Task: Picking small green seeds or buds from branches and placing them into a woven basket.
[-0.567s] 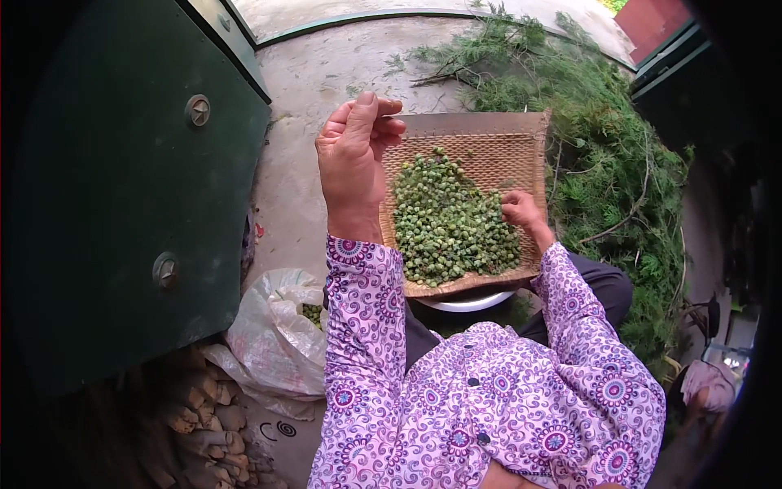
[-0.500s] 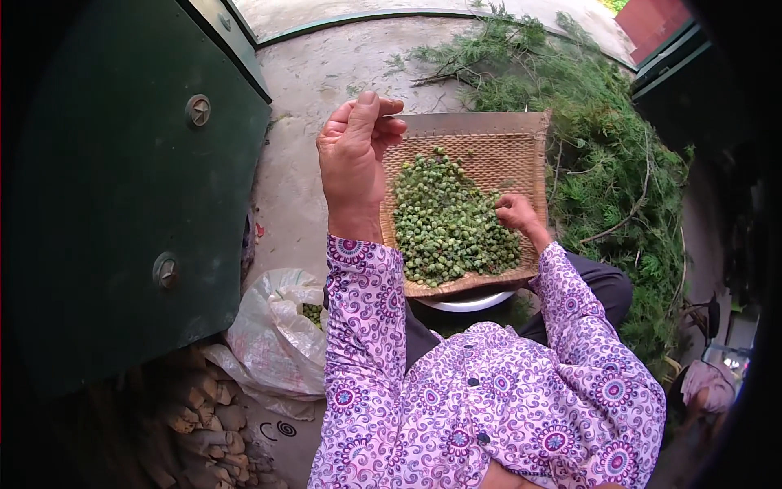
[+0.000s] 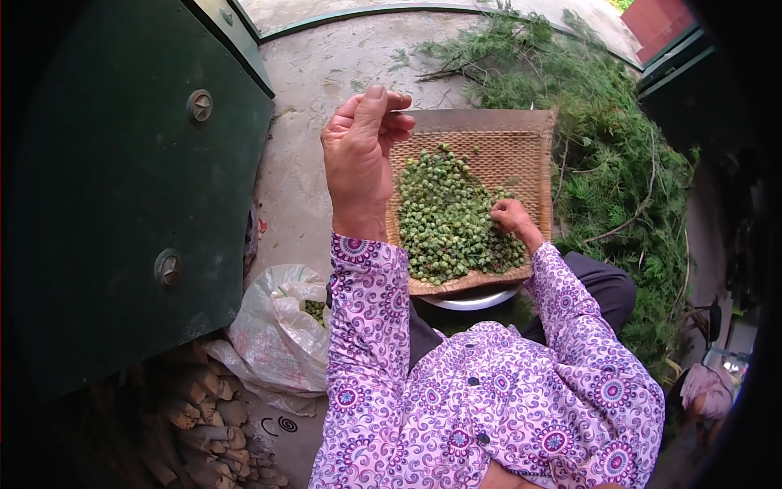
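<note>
A woven basket tray (image 3: pixel 529 163) with a flat band along its far edge holds a heap of small green seed cones (image 3: pixel 452 220). My right hand (image 3: pixel 513 216) is at the right side of the heap, its fingertips pinched together low over the cones; whatever is between them is too small to make out. My left hand (image 3: pixel 358 159) is raised above the tray's left side, nearer to my eyes. Its fingers are curled with the thumb pressed toward the index finger, and what they may hold is hidden. Under the tray's near edge shows the rim of a pale basin (image 3: pixel 472 301).
A white plastic sack (image 3: pixel 281 326) with green cones inside stands at my left, near stacked firewood (image 3: pixel 208 416). Leafy green branches (image 3: pixel 611 179) lie along the right. A dark green metal door (image 3: pixel 122 187) fills the left; a black coil (image 3: pixel 285 425) lies on the floor.
My right hand has shifted slightly left and nearer over the cones, fingers still pinched. My left hand keeps its raised, curled pose. The whole view has moved a little.
</note>
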`<state>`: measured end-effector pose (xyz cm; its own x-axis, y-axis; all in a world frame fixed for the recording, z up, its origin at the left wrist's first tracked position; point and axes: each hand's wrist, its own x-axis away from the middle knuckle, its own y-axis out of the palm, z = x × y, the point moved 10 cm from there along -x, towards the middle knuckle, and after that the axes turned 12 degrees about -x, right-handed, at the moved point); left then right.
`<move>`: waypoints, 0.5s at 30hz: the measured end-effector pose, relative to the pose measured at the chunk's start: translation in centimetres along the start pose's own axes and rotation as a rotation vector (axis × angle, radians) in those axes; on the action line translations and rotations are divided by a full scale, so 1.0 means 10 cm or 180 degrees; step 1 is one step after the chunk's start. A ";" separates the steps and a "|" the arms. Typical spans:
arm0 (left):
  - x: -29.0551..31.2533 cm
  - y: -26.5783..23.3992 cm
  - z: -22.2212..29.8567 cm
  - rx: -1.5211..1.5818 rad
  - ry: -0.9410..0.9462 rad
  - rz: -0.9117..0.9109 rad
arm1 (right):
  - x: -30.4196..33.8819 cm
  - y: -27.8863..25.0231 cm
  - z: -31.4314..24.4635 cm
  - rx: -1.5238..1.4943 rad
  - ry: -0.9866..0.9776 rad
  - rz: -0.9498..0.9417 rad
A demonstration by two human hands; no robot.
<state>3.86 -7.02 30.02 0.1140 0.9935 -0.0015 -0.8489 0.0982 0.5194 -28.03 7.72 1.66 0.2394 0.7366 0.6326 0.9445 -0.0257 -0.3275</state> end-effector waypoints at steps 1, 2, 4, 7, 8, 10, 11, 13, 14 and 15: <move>0.00 -0.01 0.00 -0.0006 0.0011 0.0001 | 0.03 -0.01 0.00 -0.0236 0.0125 0.0001; 0.01 -0.02 0.00 -0.0008 0.0007 0.0003 | -0.03 -0.01 0.06 -0.0261 0.0161 -0.0077; 0.01 -0.02 -0.01 -0.0030 -0.0014 0.0013 | -0.02 0.01 -0.01 -0.0088 0.0112 -0.0025; 0.01 -0.01 -0.02 -0.0059 -0.0050 -0.0009 | -0.09 -0.20 -0.26 0.0642 -0.0645 0.0611; 0.01 0.02 0.00 -0.0064 -0.0041 -0.0020 | -0.14 -0.37 -0.29 0.0849 -0.0870 0.0861; 0.04 0.00 0.02 0.0008 -0.0058 0.0104 | -0.13 -0.55 -0.41 0.1300 -0.1029 0.1151; 0.05 -0.01 0.02 0.0004 -0.0062 0.0105 | -0.17 -0.60 -0.41 0.1298 -0.1025 0.1149; 0.06 -0.05 0.08 0.0053 -0.0028 0.0132 | -0.10 -0.53 -0.70 0.2136 -0.1447 0.1250; 0.08 -0.06 0.10 0.0041 -0.0019 0.0157 | -0.12 -0.50 -0.69 0.2092 -0.1049 0.1096; 0.08 -0.04 0.09 0.0021 -0.0049 0.0161 | -0.15 -0.52 -0.70 0.2092 -0.1059 0.1098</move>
<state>4.80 -6.36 30.60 0.0790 0.9962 0.0379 -0.8504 0.0475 0.5240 -31.71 1.97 7.34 0.3157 0.9247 0.2129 0.4798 0.0380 -0.8765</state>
